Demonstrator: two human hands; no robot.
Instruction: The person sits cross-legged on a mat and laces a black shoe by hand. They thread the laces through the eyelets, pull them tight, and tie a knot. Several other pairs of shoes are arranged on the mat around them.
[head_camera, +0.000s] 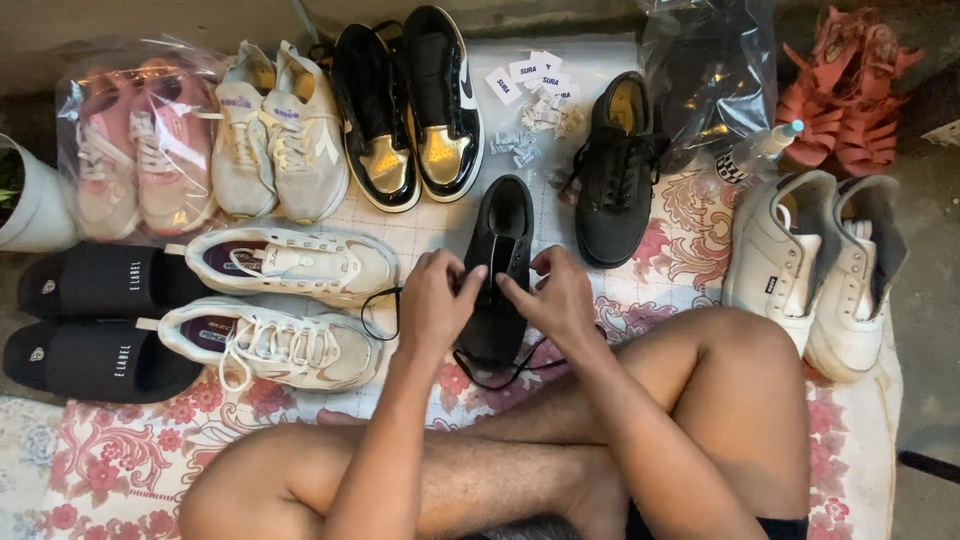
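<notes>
Item: matte black low-top lace-up shoe (500, 270), centre of the floral quilted mat (120, 470), long axis running away from me, toe nearest.

I see both hands on it: left hand (432, 303) and right hand (556, 295) equally near, fingers pinched shut on the thin black cord lace (385, 312) trailing in loops either side. White mesh trainers (280, 310) lie just left.

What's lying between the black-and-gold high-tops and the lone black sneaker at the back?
In the head view, a pile of small white paper tags with little clear bags under it lies on the mat between them.
</notes>
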